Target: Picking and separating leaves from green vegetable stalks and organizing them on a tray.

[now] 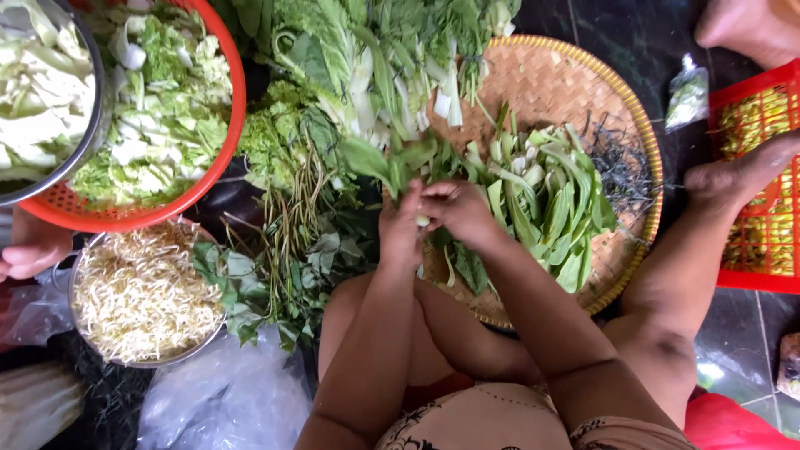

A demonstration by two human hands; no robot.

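My left hand (pixel 402 229) and my right hand (pixel 457 210) meet over the near edge of a round woven bamboo tray (pixel 575 79). Together they grip a leafy green vegetable stalk (pixel 379 162), its pale stem end between my fingers and its leaves pointing away to the upper left. On the tray to the right lies a pile of separated green leaves with pale stems (pixel 542 196). A heap of dark thin trimmings (pixel 621 167) sits at the tray's right side.
A red plastic basket (pixel 212 179) holds chopped cabbage, with a metal bowl (pixel 87 146) of greens overlapping it. A metal pot of bean sprouts (pixel 142 292) stands at the lower left. Bundles of greens (pixel 350 58) lie beyond. A red crate (pixel 762 179) stands at the right; another person's hand (pixel 33 250) at the left.
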